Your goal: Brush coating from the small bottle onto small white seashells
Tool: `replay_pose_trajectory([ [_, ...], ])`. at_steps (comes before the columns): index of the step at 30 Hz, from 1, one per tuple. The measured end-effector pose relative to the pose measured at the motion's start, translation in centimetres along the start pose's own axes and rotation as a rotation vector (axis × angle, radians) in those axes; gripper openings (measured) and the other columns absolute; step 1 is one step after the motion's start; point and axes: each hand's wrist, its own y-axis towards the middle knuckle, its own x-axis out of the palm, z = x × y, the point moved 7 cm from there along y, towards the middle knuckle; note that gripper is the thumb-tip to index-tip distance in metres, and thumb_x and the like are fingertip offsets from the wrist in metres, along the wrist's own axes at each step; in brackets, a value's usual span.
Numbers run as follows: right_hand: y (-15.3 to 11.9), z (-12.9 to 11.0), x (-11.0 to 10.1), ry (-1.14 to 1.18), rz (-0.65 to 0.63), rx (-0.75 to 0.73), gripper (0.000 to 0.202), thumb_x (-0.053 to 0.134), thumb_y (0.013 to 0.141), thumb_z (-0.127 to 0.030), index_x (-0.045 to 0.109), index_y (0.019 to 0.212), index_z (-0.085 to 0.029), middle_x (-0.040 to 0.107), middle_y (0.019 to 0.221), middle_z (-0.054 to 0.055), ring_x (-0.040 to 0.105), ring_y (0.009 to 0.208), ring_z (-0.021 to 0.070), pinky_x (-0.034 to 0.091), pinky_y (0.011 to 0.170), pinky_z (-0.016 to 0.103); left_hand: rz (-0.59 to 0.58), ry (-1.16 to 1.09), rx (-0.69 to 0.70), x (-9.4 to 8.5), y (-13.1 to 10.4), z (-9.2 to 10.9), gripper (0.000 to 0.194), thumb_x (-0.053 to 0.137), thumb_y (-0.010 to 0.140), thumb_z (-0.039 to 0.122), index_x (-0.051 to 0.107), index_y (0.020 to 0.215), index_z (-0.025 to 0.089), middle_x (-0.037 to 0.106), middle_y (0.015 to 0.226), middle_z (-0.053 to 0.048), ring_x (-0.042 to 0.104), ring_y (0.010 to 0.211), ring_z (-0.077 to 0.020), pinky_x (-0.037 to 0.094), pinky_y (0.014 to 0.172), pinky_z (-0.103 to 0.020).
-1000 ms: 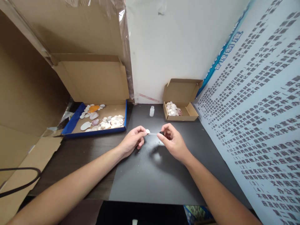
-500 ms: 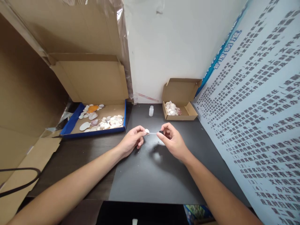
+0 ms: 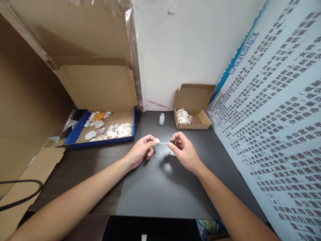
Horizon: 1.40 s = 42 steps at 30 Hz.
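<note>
A small white shell is pinched between the thumb and fingertips of my left hand. My right hand is closed on a black bottle cap, with a thin pale applicator stick running from it toward the shell. The stick's left end is at the shell's edge; I cannot tell whether it touches. Behind my hands an uncapped small bottle with whitish contents stands upright on the dark mat.
On the left, an open blue-edged cardboard box holds several shells and an orange piece. A smaller open carton with white shells stands at the back right. A printed panel borders the right side. Tiny crumbs lie below my hands.
The shell has tilted or shifted very slightly in my left fingers. Both hands stay almost in place, and the boxes and bottle have not moved.
</note>
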Motion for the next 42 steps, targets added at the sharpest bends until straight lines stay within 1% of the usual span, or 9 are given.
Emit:
replay_pose_trajectory([
  [3,0.04,0.02,-0.15,-0.058,0.019,-0.007,0.019,0.061,0.086,-0.036,0.047,0.087,-0.023,0.042,0.065,-0.007,0.042,0.057,0.012,0.033,0.057,0.026,-0.005,-0.001,0.006,0.0,0.03,-0.01,0.025,0.07,0.078,0.036,0.051,0.081,0.02,0.041,0.043,0.01,0.032,0.036,-0.0056,0.027,0.036,-0.015],
  [7,0.09,0.13,0.11,0.021,-0.015,-0.009,0.02,0.06,0.087,-0.038,0.046,0.089,-0.024,0.041,0.066,-0.007,0.04,0.056,0.0119,0.034,0.056,0.026,-0.018,-0.004,-0.004,0.12,0.02,-0.09,0.024,0.069,0.078,0.036,0.05,0.081,0.021,0.04,0.04,0.011,0.031,0.035,-0.0059,0.027,0.036,-0.015],
  [17,0.12,0.01,-0.43,-0.068,0.051,-0.001,0.02,0.062,0.086,-0.036,0.047,0.087,-0.024,0.041,0.065,-0.007,0.041,0.056,0.012,0.033,0.056,0.026,-0.017,-0.01,0.01,-0.03,0.15,-0.13,0.024,0.07,0.078,0.036,0.052,0.082,0.02,0.042,0.044,0.01,0.032,0.037,-0.0055,0.027,0.036,-0.015],
  [22,0.02,-0.09,0.2,-0.003,-0.031,-0.003,0.019,0.06,0.087,-0.037,0.047,0.088,-0.024,0.041,0.065,-0.007,0.041,0.056,0.012,0.033,0.056,0.026,-0.024,-0.021,0.012,-0.06,0.18,-0.27,0.024,0.069,0.079,0.035,0.051,0.081,0.02,0.041,0.045,0.01,0.032,0.037,-0.0055,0.027,0.036,-0.015],
  [28,-0.19,-0.49,0.17,-0.079,-0.019,-0.038,0.018,0.06,0.087,-0.036,0.047,0.088,-0.024,0.043,0.064,-0.007,0.042,0.056,0.0122,0.034,0.056,0.026,-0.02,-0.028,0.01,-0.1,0.17,-0.27,0.024,0.07,0.078,0.035,0.05,0.081,0.02,0.039,0.045,0.01,0.032,0.036,-0.0054,0.028,0.036,-0.015],
  [32,-0.06,-0.37,-0.4,-0.16,0.053,-0.017,0.019,0.062,0.085,-0.034,0.047,0.085,-0.023,0.044,0.064,-0.007,0.044,0.057,0.0121,0.034,0.058,0.026,-0.012,-0.026,0.013,-0.12,0.14,-0.13,0.025,0.071,0.077,0.035,0.052,0.081,0.019,0.044,0.051,0.009,0.034,0.038,-0.0044,0.028,0.035,-0.015],
  [36,0.02,-0.24,-0.14,-0.035,0.012,-0.014,0.02,0.061,0.086,-0.037,0.046,0.088,-0.023,0.043,0.064,-0.007,0.042,0.055,0.0115,0.033,0.055,0.025,-0.017,-0.032,-0.002,-0.03,0.11,-0.16,0.023,0.069,0.078,0.035,0.051,0.081,0.02,0.039,0.045,0.01,0.033,0.037,-0.0053,0.028,0.036,-0.015],
  [40,-0.02,-0.13,-0.39,-0.123,0.043,-0.001,0.02,0.062,0.085,-0.036,0.047,0.085,-0.023,0.045,0.064,-0.007,0.044,0.056,0.0117,0.034,0.057,0.025,-0.013,-0.043,-0.003,-0.03,0.09,-0.15,0.022,0.069,0.077,0.033,0.052,0.081,0.02,0.042,0.049,0.01,0.035,0.038,-0.0047,0.028,0.036,-0.015],
  [42,0.0,-0.1,-0.27,-0.075,0.024,-0.005,0.02,0.061,0.085,-0.037,0.047,0.086,-0.023,0.044,0.065,-0.007,0.043,0.056,0.0115,0.034,0.056,0.025,-0.015,-0.052,-0.007,0.01,0.08,-0.17,0.022,0.069,0.076,0.032,0.052,0.081,0.02,0.044,0.051,0.01,0.036,0.038,-0.0045,0.028,0.036,-0.015],
])
